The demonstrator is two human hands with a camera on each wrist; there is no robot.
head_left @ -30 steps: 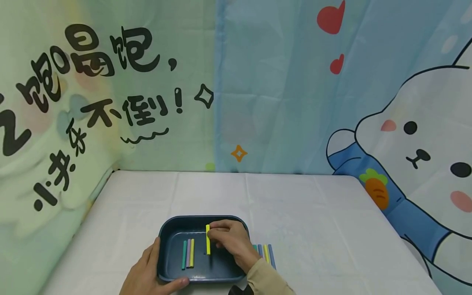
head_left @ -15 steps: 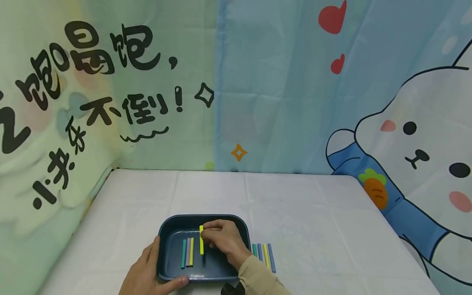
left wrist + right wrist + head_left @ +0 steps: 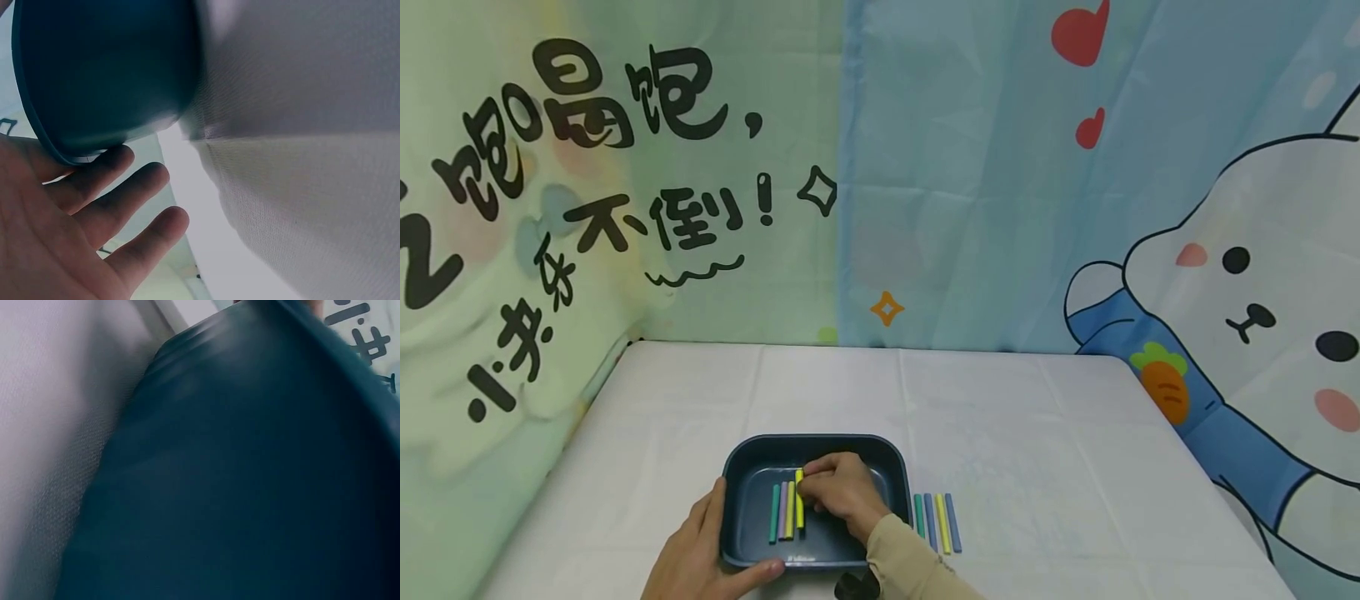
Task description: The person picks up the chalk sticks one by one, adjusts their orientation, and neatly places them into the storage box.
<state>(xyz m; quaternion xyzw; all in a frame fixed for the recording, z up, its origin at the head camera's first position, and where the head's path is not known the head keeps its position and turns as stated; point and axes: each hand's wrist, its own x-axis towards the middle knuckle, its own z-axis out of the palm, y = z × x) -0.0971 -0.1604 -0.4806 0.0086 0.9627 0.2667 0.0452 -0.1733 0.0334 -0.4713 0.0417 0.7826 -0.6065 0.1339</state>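
Observation:
In the head view my right hand (image 3: 844, 497) pinches a bright yellow chalk stick (image 3: 800, 518), upright, over the dark blue tray (image 3: 812, 437). Just left of it, a teal stick (image 3: 774, 514), a purple stick (image 3: 783, 510) and a yellow stick (image 3: 790, 511) lie side by side in the tray. My left hand (image 3: 700, 546) rests at the tray's front left corner, thumb along the front, fingers at the left side. In the left wrist view its fingers are extended and spread against the tray wall (image 3: 106, 75). The right wrist view is mostly filled by the tray's outer side (image 3: 219, 456).
Several more sticks lie in a row on the white cloth right of the tray, among them a teal stick (image 3: 919, 515) and a blue stick (image 3: 953, 523). White cloth (image 3: 1037, 458) covers the table. A printed curtain (image 3: 955, 208) hangs behind it.
My right hand has carried the yellow stick leftward across the tray and lowered it beside the row of sticks there. The left hand has stayed at the tray's corner.

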